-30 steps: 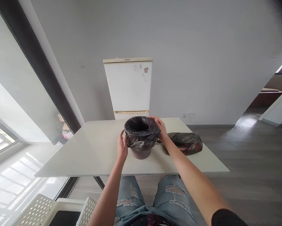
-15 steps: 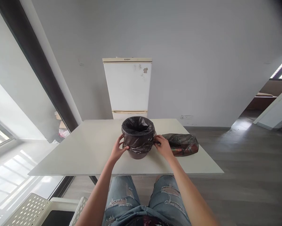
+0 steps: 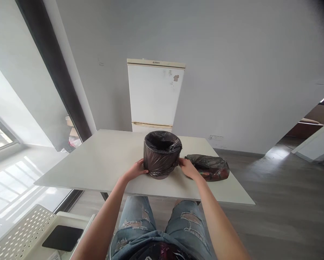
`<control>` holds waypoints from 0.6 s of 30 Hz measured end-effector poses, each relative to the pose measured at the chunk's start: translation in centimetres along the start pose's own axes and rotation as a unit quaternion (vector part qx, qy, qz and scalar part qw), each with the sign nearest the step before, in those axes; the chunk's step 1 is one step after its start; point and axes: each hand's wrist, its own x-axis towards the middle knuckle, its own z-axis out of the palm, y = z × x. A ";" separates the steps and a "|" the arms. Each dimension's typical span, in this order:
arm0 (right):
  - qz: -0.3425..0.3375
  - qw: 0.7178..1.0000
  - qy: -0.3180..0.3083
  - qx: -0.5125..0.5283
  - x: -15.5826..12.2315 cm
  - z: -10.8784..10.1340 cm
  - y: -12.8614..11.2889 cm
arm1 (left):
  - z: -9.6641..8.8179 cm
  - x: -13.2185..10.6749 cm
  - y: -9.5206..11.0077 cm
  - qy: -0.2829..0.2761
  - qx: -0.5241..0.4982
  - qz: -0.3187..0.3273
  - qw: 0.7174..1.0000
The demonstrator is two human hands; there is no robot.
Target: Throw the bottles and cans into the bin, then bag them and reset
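Nearest to you are your ripped jeans (image 3: 136,216), with a pale crate (image 3: 78,219) at the near left; a flat black object (image 3: 63,238) lies inside it. Beyond your knees is the white table (image 3: 97,159). On it, close to its near edge, stands the bin (image 3: 158,177), upright and lined with a black bag (image 3: 162,155) that drapes down its outside, leaving only a strip of the base visible. Your left hand (image 3: 135,170) grasps the bag low on the left side, thumb towards you. Your right hand (image 3: 188,169) touches it low on the right; its fingertips are hidden, so I cannot tell how firmly they close. A dark bundle (image 3: 209,168), reddish in places, lies just right of that hand. Farther off, a white fridge (image 3: 155,95) stands before the grey wall (image 3: 232,72).
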 end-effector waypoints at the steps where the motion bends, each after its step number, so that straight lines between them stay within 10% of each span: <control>1: 0.004 1.000 0.028 -0.009 -0.1 -0.4 0.0 | 0.1 -0.1 -0.5 0.004 0.010 0.002 1.000; 5: 0.034 0.970 0.229 -0.069 -0.4 -2.6 -1.5 | 0.1 -0.2 -2.2 0.031 0.002 0.012 0.999; 9: -0.104 0.921 0.361 -0.101 1.2 -4.7 -7.9 | -0.2 -0.3 -3.3 0.102 -0.068 -0.019 0.992; 12: -0.174 0.965 0.147 -0.126 5.3 -4.9 -13.6 | -0.3 -0.2 -3.6 0.148 -0.074 -0.049 0.985; 15: -0.089 0.960 -0.149 -0.221 10.7 -3.3 -16.9 | -0.3 -0.1 -3.8 0.161 -0.071 -0.058 0.983; 18: -0.056 0.943 -0.224 -0.242 14.6 -0.8 -17.5 | -0.4 -0.1 -3.9 0.165 -0.073 -0.061 0.982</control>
